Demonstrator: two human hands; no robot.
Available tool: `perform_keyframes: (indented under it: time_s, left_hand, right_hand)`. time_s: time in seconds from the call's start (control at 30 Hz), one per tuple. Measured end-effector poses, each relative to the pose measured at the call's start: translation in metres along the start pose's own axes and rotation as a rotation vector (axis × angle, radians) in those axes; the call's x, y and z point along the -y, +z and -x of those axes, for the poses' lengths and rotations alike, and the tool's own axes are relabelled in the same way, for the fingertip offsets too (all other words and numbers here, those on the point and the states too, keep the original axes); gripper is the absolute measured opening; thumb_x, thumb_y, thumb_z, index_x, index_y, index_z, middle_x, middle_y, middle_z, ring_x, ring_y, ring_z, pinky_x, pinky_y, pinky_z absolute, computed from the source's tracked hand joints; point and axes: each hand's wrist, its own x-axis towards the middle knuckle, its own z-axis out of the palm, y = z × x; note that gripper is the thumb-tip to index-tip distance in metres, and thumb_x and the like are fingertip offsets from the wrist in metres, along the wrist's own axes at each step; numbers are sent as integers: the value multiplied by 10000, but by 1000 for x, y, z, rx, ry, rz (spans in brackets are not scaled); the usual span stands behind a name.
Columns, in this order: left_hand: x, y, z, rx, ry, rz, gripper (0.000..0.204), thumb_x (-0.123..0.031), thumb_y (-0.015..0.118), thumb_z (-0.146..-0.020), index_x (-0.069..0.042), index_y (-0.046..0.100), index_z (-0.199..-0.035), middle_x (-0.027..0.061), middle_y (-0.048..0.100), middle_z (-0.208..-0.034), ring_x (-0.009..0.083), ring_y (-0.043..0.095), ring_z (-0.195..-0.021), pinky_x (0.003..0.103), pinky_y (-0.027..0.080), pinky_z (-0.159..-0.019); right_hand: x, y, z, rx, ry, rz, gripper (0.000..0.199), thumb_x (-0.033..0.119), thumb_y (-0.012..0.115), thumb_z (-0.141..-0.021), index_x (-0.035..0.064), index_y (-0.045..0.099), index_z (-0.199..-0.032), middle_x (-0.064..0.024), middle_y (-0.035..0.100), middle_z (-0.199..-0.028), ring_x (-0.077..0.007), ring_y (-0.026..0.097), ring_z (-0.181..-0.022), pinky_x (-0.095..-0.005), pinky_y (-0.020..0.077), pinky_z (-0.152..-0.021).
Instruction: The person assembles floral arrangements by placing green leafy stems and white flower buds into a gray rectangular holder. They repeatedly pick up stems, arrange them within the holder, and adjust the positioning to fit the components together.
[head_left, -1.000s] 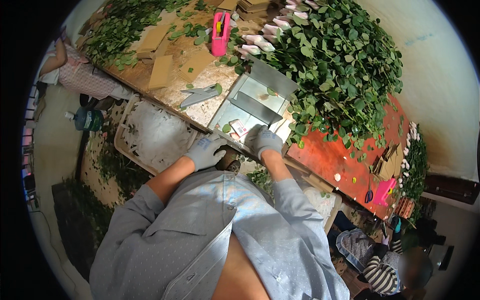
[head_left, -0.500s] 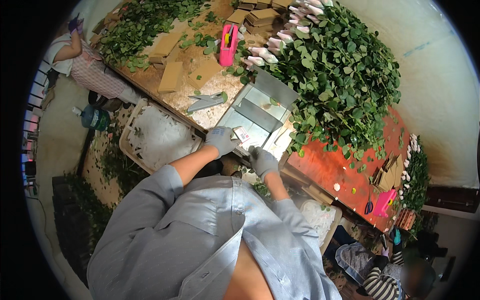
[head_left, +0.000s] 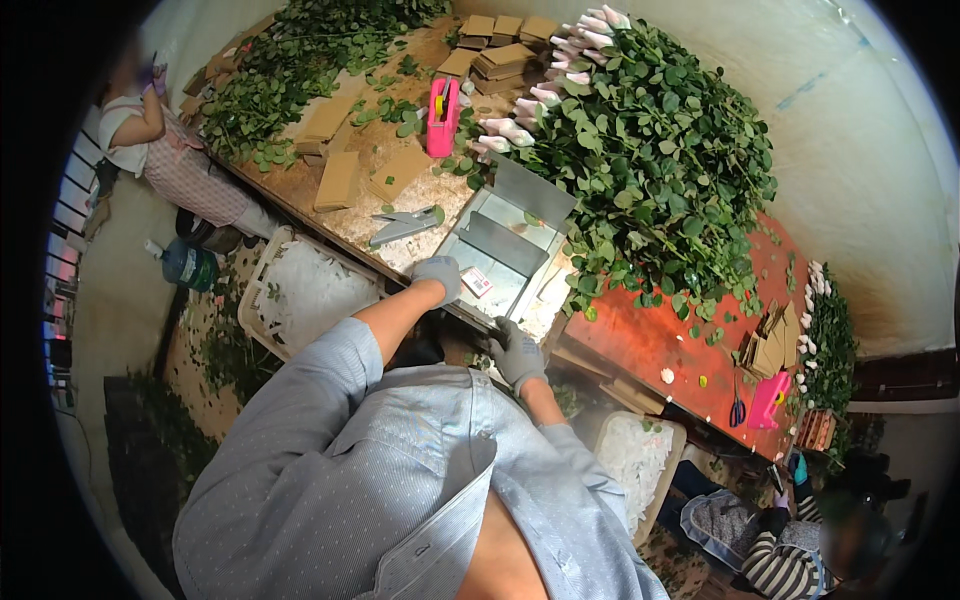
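Note:
A shallow metal tray (head_left: 487,262) with upright grey plates lies on the worktable before me. My left hand (head_left: 437,277), in a grey glove, is closed on its near left edge, with the fingertips partly hidden. At the near right corner, my gloved right hand (head_left: 517,354) has its fingers bent around the rim. A small white-and-red box (head_left: 477,282) rests inside the tray, close to my left hand but apart from it. Left of the tray lies a grey stapler (head_left: 405,226); beyond it stands a pink tape dispenser (head_left: 442,118).
Leafy stems with wrapped white heads (head_left: 650,170) are piled at the right. Cardboard pieces (head_left: 338,182) lie at the left, with more stacks behind. White-lined crates (head_left: 262,322) flank me below the table. Scissors (head_left: 737,412) lie at the right. One person (head_left: 180,170) stands left, another (head_left: 780,560) right.
My left hand has let go of the small box, which now lies in the tray, and has shifted to the tray's edge. The whole view has tilted slightly.

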Motion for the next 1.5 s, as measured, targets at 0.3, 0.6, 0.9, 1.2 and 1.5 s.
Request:
perform_keyframes:
  time_s: [0.3, 0.6, 0.9, 1.2, 1.5]
  left_hand:
    - [53, 0, 64, -78, 105, 291, 419, -436, 678, -871, -21, 733, -865, 243, 717, -959, 414, 692, -919, 491, 545, -830]
    - [251, 185, 150, 347, -310, 239, 533, -534, 659, -846, -45, 785, -1020, 217, 736, -1064, 386, 705, -976, 453, 545, -864]
    - [313, 264, 138, 368, -173, 190, 504, -495, 669, -846, -36, 780, -1023, 214, 744, -1040, 378, 709, -985, 446, 546, -858]
    - [167, 13, 80, -27, 99, 613, 272, -289, 646, -928, -35, 730, -885, 170, 721, -845, 340, 702, -799, 427, 536, -740]
    - [94, -60, 41, -188, 508, 625, 173, -215, 692, -911, -57, 710, -979, 168, 716, -936, 372, 691, -866, 450, 540, -762]
  right_hand:
    - [32, -43, -28, -99, 144, -277, 338, 273, 663, -929, 52, 663, -1184, -191, 734, -1031, -341, 708, -970, -430, 537, -855]
    - [60, -12, -90, -24, -41, 291, 468, 393, 694, -909, 78, 575, -1234, -181, 632, -1154, -408, 667, -1040, -484, 544, -873]
    - [69, 20, -131, 7, 16, 130, 409, 416, 648, -960, 93, 567, -1199, -145, 686, -1124, -370, 684, -1001, -475, 534, -848]
    - [61, -4, -90, 51, 193, 397, 437, 340, 656, -932, 143, 551, -1308, -176, 589, -1251, -400, 662, -1026, -495, 547, -847]
    - [110, 30, -167, 69, 203, 352, 624, 484, 623, -921, -6, 492, -1285, -265, 642, -1234, -421, 675, -1053, -498, 548, -869]
